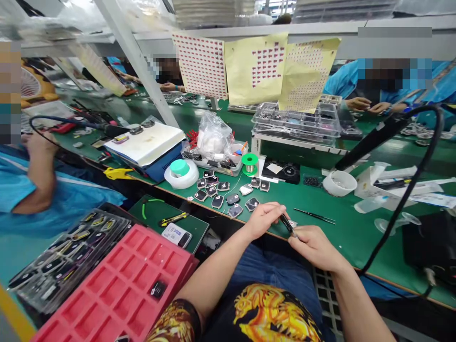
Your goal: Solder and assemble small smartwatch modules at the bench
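Over the front edge of the green bench, my left hand (266,219) and my right hand (315,244) come together around a small black watch case (286,223), tilted edge-on. My left fingers close on its upper end, while my right thumb and fingers pinch its lower end. A small pale piece (292,223) lies just behind it, partly covered. Black tweezers (314,216) rest on the bench beyond my right hand. Several watch cases (233,199) with small white labels are spread out to the left of my hands.
A red compartment tray (142,275) at lower left holds a black watch part. Solder wire on a green spool (250,164), a white cup (340,183) and a soldering iron (372,142) with a looping cable stand behind. A co-worker's arm (39,173) is at left.
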The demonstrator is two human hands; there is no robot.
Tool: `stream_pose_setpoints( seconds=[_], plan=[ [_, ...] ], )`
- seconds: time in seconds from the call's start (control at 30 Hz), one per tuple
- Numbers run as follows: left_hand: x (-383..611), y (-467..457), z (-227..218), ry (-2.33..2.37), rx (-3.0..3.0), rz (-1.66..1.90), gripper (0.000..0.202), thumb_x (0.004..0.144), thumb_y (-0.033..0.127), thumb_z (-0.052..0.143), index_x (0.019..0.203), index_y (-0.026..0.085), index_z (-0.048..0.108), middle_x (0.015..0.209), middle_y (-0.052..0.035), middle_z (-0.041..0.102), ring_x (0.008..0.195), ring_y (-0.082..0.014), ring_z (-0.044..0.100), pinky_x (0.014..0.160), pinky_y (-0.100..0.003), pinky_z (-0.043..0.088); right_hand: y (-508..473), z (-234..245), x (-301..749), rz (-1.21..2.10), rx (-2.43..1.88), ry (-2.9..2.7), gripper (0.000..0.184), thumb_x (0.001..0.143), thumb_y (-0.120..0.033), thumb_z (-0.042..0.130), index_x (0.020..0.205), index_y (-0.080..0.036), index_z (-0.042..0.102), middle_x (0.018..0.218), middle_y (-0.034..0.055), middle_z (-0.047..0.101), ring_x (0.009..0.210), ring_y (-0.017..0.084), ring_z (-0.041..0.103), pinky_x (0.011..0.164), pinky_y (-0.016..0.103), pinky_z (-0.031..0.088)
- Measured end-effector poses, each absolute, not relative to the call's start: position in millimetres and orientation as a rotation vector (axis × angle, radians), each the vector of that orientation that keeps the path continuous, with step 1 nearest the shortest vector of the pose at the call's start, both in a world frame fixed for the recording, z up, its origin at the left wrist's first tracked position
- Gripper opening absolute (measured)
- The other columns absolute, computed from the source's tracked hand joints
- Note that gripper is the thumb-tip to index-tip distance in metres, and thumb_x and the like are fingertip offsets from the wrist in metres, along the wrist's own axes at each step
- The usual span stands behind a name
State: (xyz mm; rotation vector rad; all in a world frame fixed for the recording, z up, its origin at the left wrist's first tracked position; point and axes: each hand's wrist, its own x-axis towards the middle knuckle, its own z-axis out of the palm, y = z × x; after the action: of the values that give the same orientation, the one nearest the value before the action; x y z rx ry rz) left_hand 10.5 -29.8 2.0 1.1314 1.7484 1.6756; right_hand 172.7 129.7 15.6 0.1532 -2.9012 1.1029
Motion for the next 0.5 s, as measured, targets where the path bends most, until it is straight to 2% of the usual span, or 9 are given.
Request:
stream_pose_setpoints(
  seconds=[0.1,0.27,0.33,0.4,0.5],
  plan=[
    [8,-28,-1,1.667,1.052,1.743,0.055,0.103,0.062,0.061,0.085,0.016,0.084,0.082,-0.0099,0.07,0.07,-0.0169,0.062,0.066,-0.033,0.052,131,15,171,1.145,0.182,-2.876,0.05,0.116,-0.04,0.042,0.071,-0.019,0.034,0.065,-0.0022,0.041,0.061,0.014,0.035,0.064,0.033,0.022],
    [12,-29,-9,1.63,0.869,1.829,0.063,0.11,0.064,0.042,0.094,0.017,0.082,0.076,-0.0088,0.069,0.069,-0.0185,0.061,0.068,-0.034,0.048,124,3,169,1.383,-0.01,-2.557,0.058,0.116,-0.051,0.047,0.068,-0.019,0.045,0.066,-0.0011,0.047,0.061,0.014,0.043,0.062,0.029,0.031],
    [15,-30,-13,1.629,0.847,1.832,0.059,0.111,0.061,0.045,0.097,0.017,0.082,0.079,-0.0073,0.069,0.071,-0.017,0.06,0.07,-0.033,0.047,117,3,178,1.344,-0.131,-2.37,0.06,0.116,-0.056,0.047,0.069,-0.02,0.053,0.067,0.0002,0.053,0.062,0.015,0.048,0.062,0.029,0.035],
    [16,-32,-15,1.647,0.878,1.813,0.052,0.11,0.057,0.051,0.096,0.018,0.082,0.078,-0.0048,0.067,0.074,-0.016,0.06,0.073,-0.032,0.045,111,13,194,1.257,-0.189,-2.256,0.059,0.116,-0.059,0.045,0.076,-0.02,0.064,0.071,0.0022,0.059,0.065,0.016,0.055,0.065,0.03,0.042],
    [16,-33,-18,1.764,1.04,1.708,0.042,0.108,0.052,0.058,0.095,0.02,0.082,0.081,-0.003,0.066,0.082,-0.0166,0.063,0.078,-0.03,0.047,106,50,227,1.055,-0.245,-2.086,0.044,0.115,-0.052,0.05,0.095,-0.021,0.074,0.08,0.005,0.065,0.072,0.02,0.062,0.068,0.033,0.049]
  ],
)
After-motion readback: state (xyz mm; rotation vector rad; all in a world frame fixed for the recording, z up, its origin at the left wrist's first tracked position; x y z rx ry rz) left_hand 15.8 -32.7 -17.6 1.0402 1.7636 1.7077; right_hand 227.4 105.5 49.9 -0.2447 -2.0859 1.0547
